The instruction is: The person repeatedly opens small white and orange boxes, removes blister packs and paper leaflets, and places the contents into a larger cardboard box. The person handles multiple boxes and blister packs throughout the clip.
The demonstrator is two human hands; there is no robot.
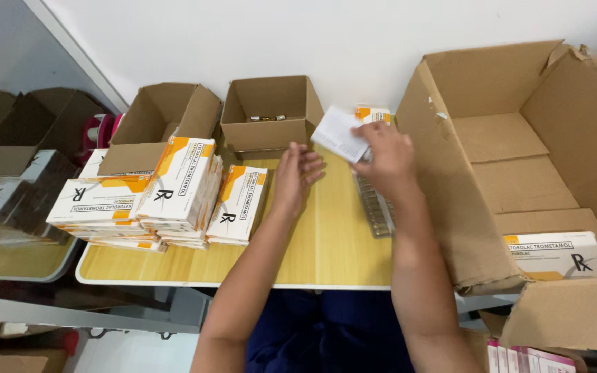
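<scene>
Stacks of white-and-orange cartons (167,200) sit on the left of the wooden worktop (326,255), with two small open cardboard boxes (267,110) behind them against the wall. The left hand (295,176) hovers over the worktop just right of the cartons, fingers loosely spread and holding nothing. The right hand (385,159) has its fingers closed on a white folded leaflet (340,132), above a clear blister tray (374,207). A large open cardboard box (519,173) lies rightmost.

Bare forearms, no sleeves in view, dark blue clothing below, possibly trousers
</scene>
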